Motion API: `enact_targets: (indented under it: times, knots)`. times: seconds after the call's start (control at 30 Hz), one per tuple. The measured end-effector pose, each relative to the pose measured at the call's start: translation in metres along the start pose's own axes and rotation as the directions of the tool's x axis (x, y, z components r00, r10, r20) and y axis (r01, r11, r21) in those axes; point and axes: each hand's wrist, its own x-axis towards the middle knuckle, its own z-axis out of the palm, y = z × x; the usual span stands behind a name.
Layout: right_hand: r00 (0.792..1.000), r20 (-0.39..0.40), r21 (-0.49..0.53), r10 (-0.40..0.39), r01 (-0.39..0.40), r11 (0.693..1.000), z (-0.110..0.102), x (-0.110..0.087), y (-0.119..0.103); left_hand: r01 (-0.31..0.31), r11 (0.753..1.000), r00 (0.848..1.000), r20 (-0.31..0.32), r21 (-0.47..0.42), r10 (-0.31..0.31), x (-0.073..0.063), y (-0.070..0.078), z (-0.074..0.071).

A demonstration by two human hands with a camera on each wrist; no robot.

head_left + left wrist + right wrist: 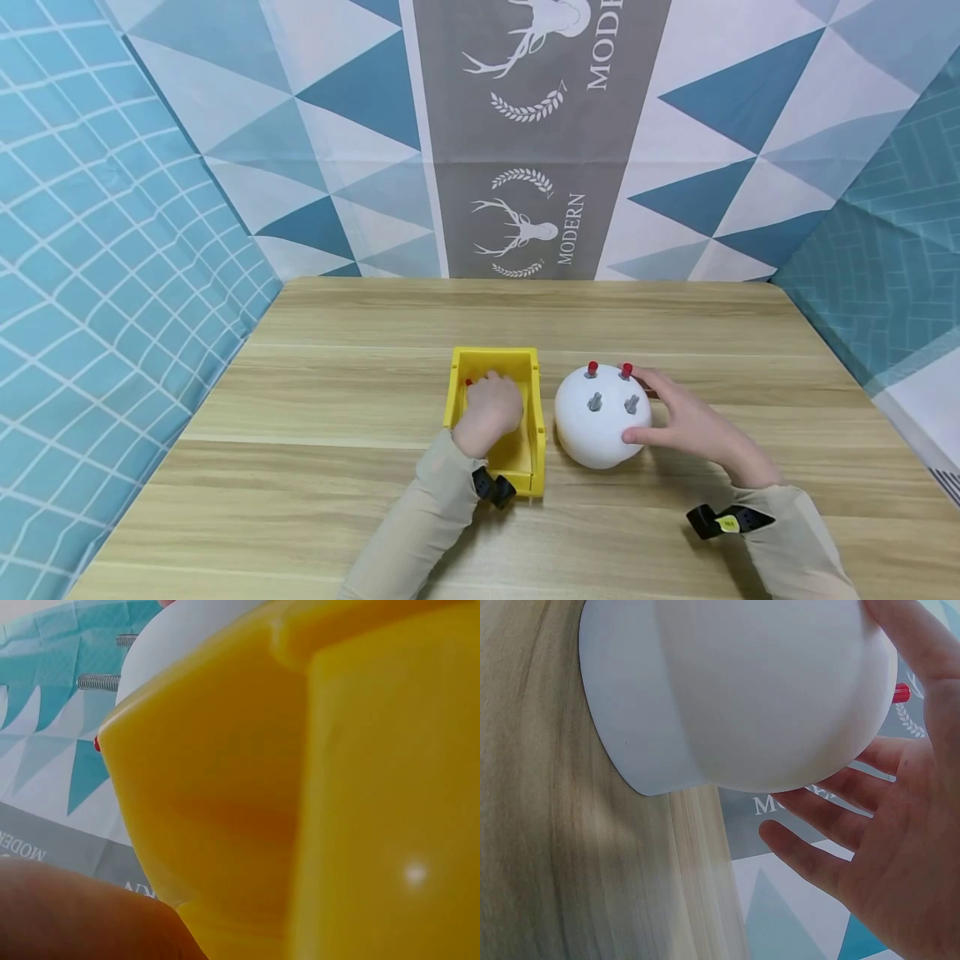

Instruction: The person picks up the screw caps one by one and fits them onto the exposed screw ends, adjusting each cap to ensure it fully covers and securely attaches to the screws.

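A white dome-shaped block [596, 433] stands on the table with two bare metal threaded studs and two studs topped by red caps. My right hand [693, 421] holds its right side, the thumb in front and fingers spread round the back. In the right wrist view, the thumb lies against the dome [772, 690] and the little finger stands off it. My left hand [495, 408] reaches down into a yellow bin [540, 450], back of the hand up. A small red piece [469, 382] shows beside its fingers. The fingertips are hidden, so I cannot tell whether they grip anything.
The bin and dome stand side by side on a wood-grain table [315, 400]. Behind the table hangs a patterned cloth [517, 142] with triangles and deer heads. Blue tiled-pattern cloth [97, 208] borders the left side.
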Motion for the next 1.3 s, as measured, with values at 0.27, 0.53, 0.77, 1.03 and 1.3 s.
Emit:
enact_targets:
  times: [0.27, 0.53, 0.77, 1.03, 1.3]
  knots:
    - [1.000, 0.007, 0.010, 0.014, -0.014, 1.000, -0.001, -0.001, -0.001, 0.003, 1.000, 1.000, -0.019, -0.003, -0.003, 0.004, 0.000, 0.002]
    - [1.000, 0.001, 0.006, 0.023, -0.023, 1.000, -0.001, -0.001, -0.002, -0.056, 0.994, 0.986, -0.159, -0.095, 0.040, 0.007, 0.002, 0.008]
    - [0.999, 0.005, 0.007, 0.036, -0.036, 0.999, -0.002, -0.001, -0.001, -0.137, 0.981, 0.948, -0.306, -0.139, 0.089, -0.002, 0.001, -0.002]
    - [1.000, 0.012, 0.008, 0.019, -0.019, 1.000, -0.001, 0.000, -0.003, -0.166, 0.976, 0.927, -0.359, -0.143, 0.105, -0.006, 0.000, -0.006]
    - [1.000, 0.007, 0.008, 0.016, -0.016, 1.000, -0.001, -0.001, -0.004, -0.189, 0.967, 0.924, -0.365, -0.168, 0.117, -0.011, 0.006, -0.015]
